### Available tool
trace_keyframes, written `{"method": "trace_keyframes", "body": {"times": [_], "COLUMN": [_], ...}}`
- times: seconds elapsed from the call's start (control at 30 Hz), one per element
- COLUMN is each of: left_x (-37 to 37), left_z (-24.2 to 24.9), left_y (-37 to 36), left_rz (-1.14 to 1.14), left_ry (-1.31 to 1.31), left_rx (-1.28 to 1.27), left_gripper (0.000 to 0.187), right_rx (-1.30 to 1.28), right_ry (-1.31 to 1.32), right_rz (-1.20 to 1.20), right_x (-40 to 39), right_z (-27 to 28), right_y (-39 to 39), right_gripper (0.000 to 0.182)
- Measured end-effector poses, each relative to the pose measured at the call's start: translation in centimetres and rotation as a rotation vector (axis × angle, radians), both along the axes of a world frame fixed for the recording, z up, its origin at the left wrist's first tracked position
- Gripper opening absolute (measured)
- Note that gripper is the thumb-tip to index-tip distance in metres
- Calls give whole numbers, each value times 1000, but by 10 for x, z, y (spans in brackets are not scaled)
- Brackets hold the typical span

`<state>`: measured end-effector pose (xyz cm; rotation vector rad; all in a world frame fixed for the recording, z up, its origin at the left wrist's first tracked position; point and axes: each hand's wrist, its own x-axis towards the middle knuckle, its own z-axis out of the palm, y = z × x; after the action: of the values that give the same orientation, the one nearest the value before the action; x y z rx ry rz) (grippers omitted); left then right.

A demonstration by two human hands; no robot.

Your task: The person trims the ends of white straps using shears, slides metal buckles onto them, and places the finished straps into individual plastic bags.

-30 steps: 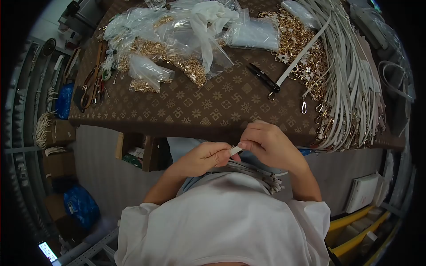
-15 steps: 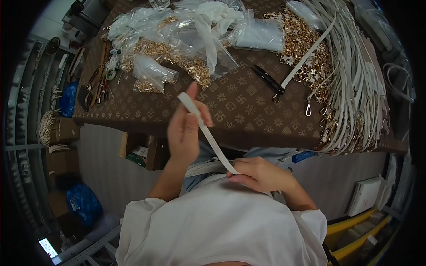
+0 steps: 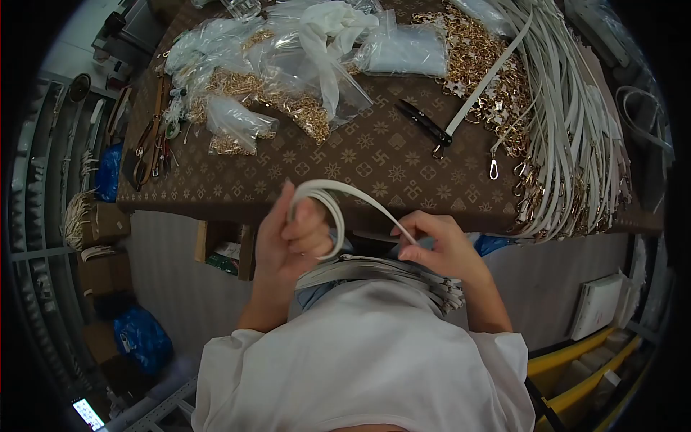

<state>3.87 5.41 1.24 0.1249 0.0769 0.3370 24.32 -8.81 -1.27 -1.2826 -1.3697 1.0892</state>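
Your long, flat, off-white strap [image 3: 360, 194] is between your two hands, bending up in an arch and looping round by your left fingers. Your left hand [image 3: 277, 241] has its fingers curled in, holding the loop. Your right hand [image 3: 445, 246] pinches the strap between thumb and finger. Just below your right fingers, a bundle of thin, pale straps [image 3: 381, 271] lies across your lap. Past your right fingers, a slim black tool [image 3: 425, 122] sits on the brown patterned cloth [image 3: 345, 169].

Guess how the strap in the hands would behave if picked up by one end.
Likely bendy yet springy: the strap curves smoothly between the left hand and right hand. Probably light, since it looks thin and narrow. Pushed endwise, something so slender would probably buckle.
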Motion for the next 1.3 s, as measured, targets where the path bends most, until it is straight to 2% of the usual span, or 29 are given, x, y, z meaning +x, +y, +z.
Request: {"method": "trace_keyframes", "body": {"times": [0.07, 0.1, 0.17, 0.2, 0.27, 0.3, 0.33, 0.37, 0.4, 0.43, 0.47, 0.53, 0.57, 0.6, 0.67, 0.7, 0.73, 0.8, 0.87, 0.9, 0.97, 1.0, 1.03, 1.1, 1.13, 1.2, 1.23, 1.27, 1.3], "left_x": [1, 3, 9, 15, 29, 35, 42, 48, 49, 42, 42, 44, 38, 33, 23, 18, 14, 4, -17, -22, -25, -25, -20, -6, 2, 18, 21, 28, 36], "left_z": [11, 15, 7, 8, 11, 8, 1, -9, -16, -18, -21, -27, -24, -19, -8, -6, 1, 16, 13, 6, -4, -6, -2, -3, -1, 8, 2, -3, -7], "left_y": [6, 7, 6, 4, -2, -9, -16, -24, -30, -32, -31, -27, -26, -25, -21, -18, -13, 3, 23, 31, 41, 40, 35, 22, 17, 8, 5, -3, -12], "left_rz": [90, 161, 291, 293, 559, 646, 645, 731, 791, 655, 650, 462, 247, 242, -139, -345, -348, -510, -366, -366, -128, -124, -24, 176, 184, 559, 622, 630, 704], "left_ry": [-87, -97, -129, -130, 112, 219, 221, 408, 593, 736, 735, 595, 565, 556, 438, 408, 401, 475, 559, 559, -13, -12, -37, -143, -139, 47, 89, 94, 291], "left_rx": [-17, -55, -20, -22, 60, 275, 273, 723, 1178, 1543, 1541, 2301, 2242, 2238, 2320, 2299, 2294, 1469, 1028, 1029, 236, 235, 174, 85, 85, 166, 286, 283, 631], "left_gripper": [45, 42, 38, 38, 43, 48, 48, 48, 47, 43, 43, 39, 38, 38, 38, 40, 40, 43, 48, 48, 50, 50, 51, 51, 51, 51, 54, 54, 55], "right_rx": [-43, -44, 250, 248, 198, 195, 54, -85, -257, -259, -312, -455, -459, -453, -400, -408, -357, -300, -63, -61, -198, -39, -41, -11, -12, 39, 39, -48, -137], "right_ry": [-136, -137, -470, -472, -523, -524, -221, 82, 232, 234, 345, 550, 553, 449, 216, 217, 128, 43, -92, -92, 160, 71, 72, -295, -292, -350, -348, -173, 4], "right_rz": [-188, -184, -418, -415, -284, -285, -155, -25, 7, 6, 70, 118, 111, 120, 145, 138, 226, 308, 209, 209, -112, -184, -177, -313, -305, -326, -316, -173, -32], "right_x": [-6, -8, -13, -14, -16, -20, -27, -30, -30, -25, -17, -1, 7, 14, 21, 21, 20, 21, 25, 25, 22, 17, 11, -6, -14, -26, -30, -34, -35], "right_z": [2, -3, -17, -16, -13, -10, -5, 0, 2, 6, 10, 16, 12, 6, 6, 11, 16, 15, 6, 3, -1, -4, -7, -12, -18, -28, -27, -22, -16], "right_y": [-7, -8, -9, -10, -11, -12, -14, -15, -14, -13, -11, -7, -8, -9, -10, -10, -9, -10, -12, -14, -21, -20, -18, -16, -16, -17, -18, -19, -21], "right_gripper": [10, 10, 11, 11, 6, 6, 5, 7, 12, 12, 13, 13, 13, 13, 22, 22, 22, 22, 22, 22, 20, 17, 17, 15, 15, 15, 15, 15, 16]}}
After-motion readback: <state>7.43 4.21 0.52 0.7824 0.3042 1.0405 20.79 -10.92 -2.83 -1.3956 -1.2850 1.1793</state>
